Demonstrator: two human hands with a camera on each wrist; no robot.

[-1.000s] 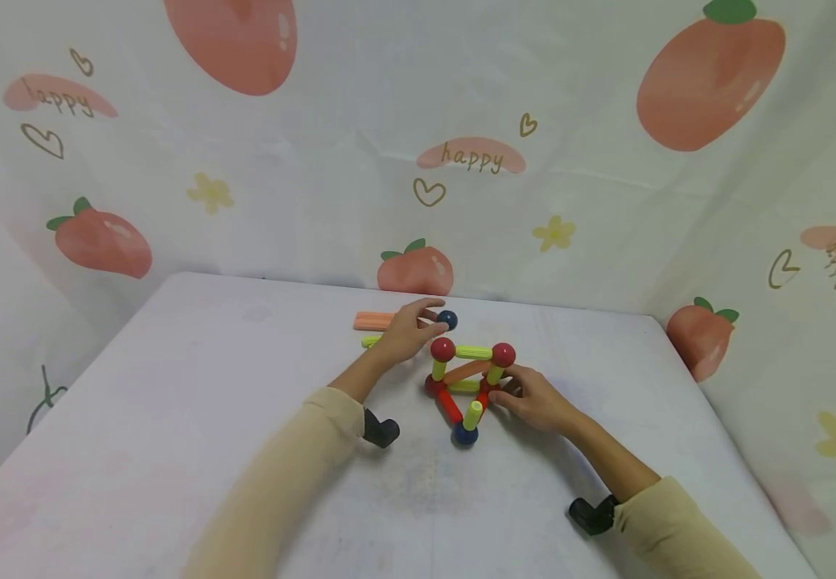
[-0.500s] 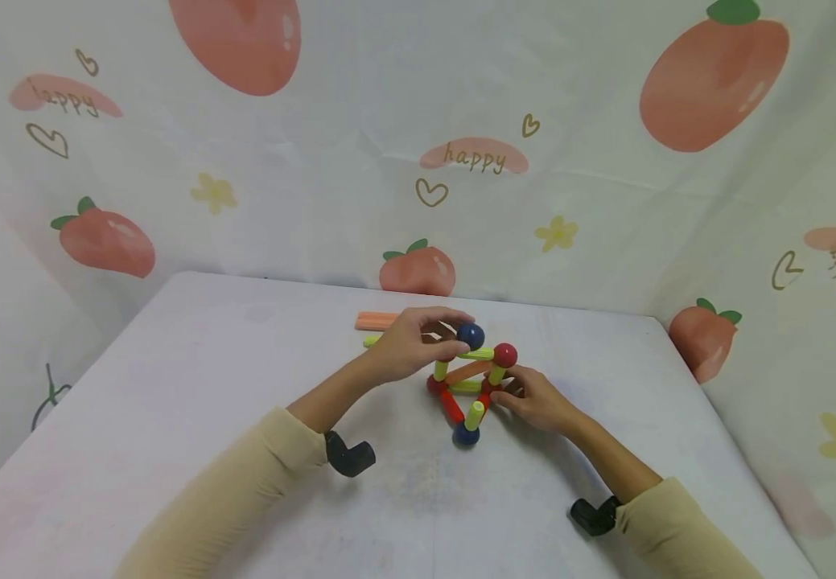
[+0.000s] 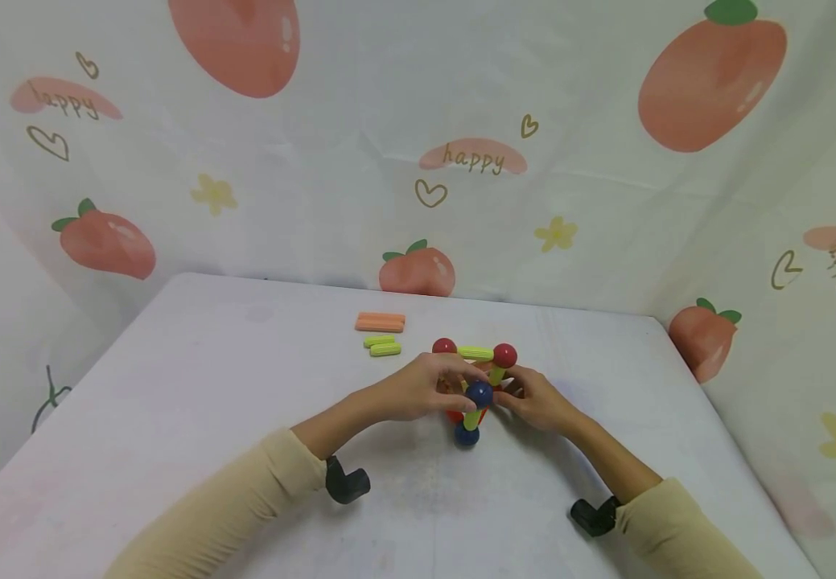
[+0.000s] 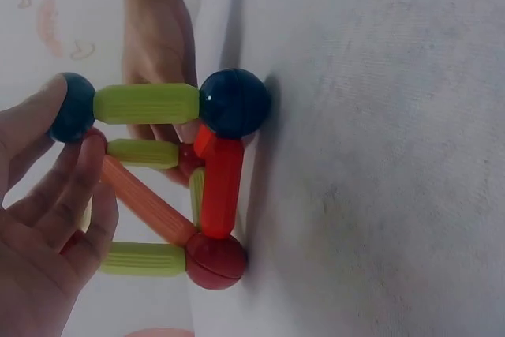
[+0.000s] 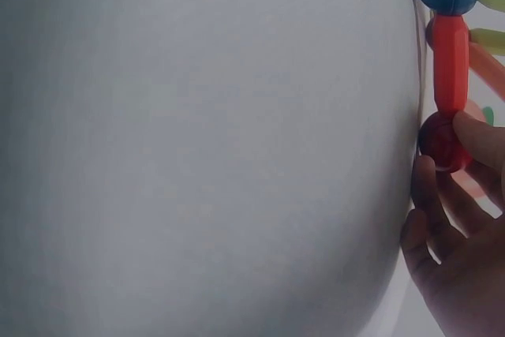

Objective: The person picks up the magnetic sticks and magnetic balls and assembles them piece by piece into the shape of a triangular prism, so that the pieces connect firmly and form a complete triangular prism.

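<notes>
My left hand [image 3: 421,390] pinches a blue ball [image 3: 479,393] at the top of an upright yellow-green rod [image 3: 471,420]; in the left wrist view the ball [image 4: 73,108] touches the rod's end. That rod stands on a lower blue ball [image 3: 467,435]. Red rods [image 4: 223,187] join the lower balls, and an orange rod [image 4: 150,199] slants across the frame. Two red balls [image 3: 504,355] sit on top at the back, a yellow-green rod [image 3: 475,352] between them. My right hand [image 3: 539,400] holds the lower right red ball [image 5: 443,141] with thumb and fingers.
Behind my left hand, orange rods [image 3: 380,322] and two short yellow-green rods [image 3: 385,350] lie on the white table [image 3: 244,362]. A patterned cloth [image 3: 331,161] hangs behind the table. Black wrist pieces [image 3: 347,481] show at both sleeves.
My left hand has carried the blue ball from behind the frame, over it, to the front upright rod. The short rods behind it are now uncovered. My right hand has stayed put.
</notes>
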